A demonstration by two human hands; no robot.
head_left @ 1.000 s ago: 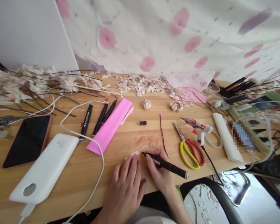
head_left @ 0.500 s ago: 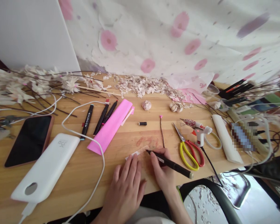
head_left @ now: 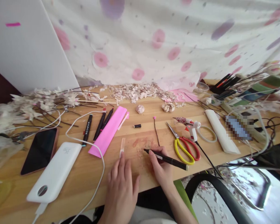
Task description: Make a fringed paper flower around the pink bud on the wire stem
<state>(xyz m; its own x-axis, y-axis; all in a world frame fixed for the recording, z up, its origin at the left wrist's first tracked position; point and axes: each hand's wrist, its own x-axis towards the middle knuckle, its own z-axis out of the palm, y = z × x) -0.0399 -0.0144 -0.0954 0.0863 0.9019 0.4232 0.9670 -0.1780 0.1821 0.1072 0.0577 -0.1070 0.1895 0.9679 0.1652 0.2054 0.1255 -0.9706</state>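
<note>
"What's different at the hands?"

"The pale paper strip [head_left: 122, 147] lay crosswise under the left hand [head_left: 120, 191] a moment ago. Now it points toward the far side, its near end at the fingertips. The fingers are close together, but I can't tell whether they pinch it."

"And the right hand [head_left: 161, 166]?"

"It's curled firmly around a black marker [head_left: 168, 159], whose tip now sits over the wooden table [head_left: 140, 124], apart from the strip."

"What's nearby?"

"A pink paper strip [head_left: 107, 130] lies just left of the pale one, and a white cable [head_left: 100, 165] curves past the left hand. Yellow-and-red scissors [head_left: 184, 149] and a glue gun [head_left: 192, 127] lie to the right."
</note>
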